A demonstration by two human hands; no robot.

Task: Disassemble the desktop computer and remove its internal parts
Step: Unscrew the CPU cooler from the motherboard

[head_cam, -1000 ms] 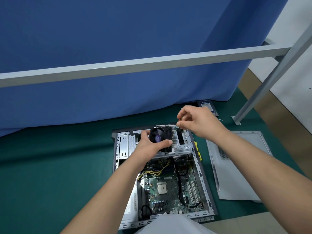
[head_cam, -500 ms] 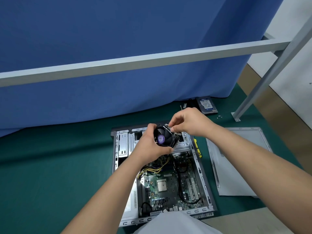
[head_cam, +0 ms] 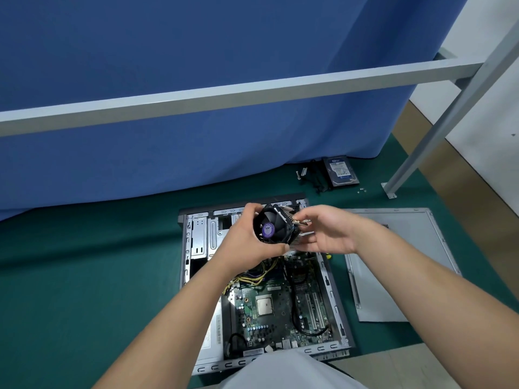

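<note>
A: Entry, cooler status. The CPU cooler (head_cam: 276, 227), black fan with a purple hub label and metal fins behind it, is lifted clear above the far end of the open computer case (head_cam: 334, 299).

B: Who has it?

A: The left hand (head_cam: 247, 242) grips it, fingers over the top of the fan frame, thumb curled under its lower edge. The right hand (head_cam: 328, 234) is at the fin side, fingers loosely bent, fingertips touching the metal; I cannot tell whether it pinches anything there.

B: Inside the case?

A: The motherboard (head_cam: 280, 310) lies exposed in the near half, with the bare CPU (head_cam: 264, 304) at its middle. Yellow and black cables (head_cam: 252, 276) bunch just beyond the board, under the left wrist.

B: Around the case?

A: The case lies flat on the green surface (head_cam: 84, 290). Its grey side panel (head_cam: 398, 265) lies flat just to the right of it. Beyond the case's far right corner sits a hard drive (head_cam: 340, 171), a black cable (head_cam: 317, 178) just left of the drive. A blue curtain (head_cam: 196, 80) hangs behind the case, a grey metal rail (head_cam: 224, 98) across it.
</note>
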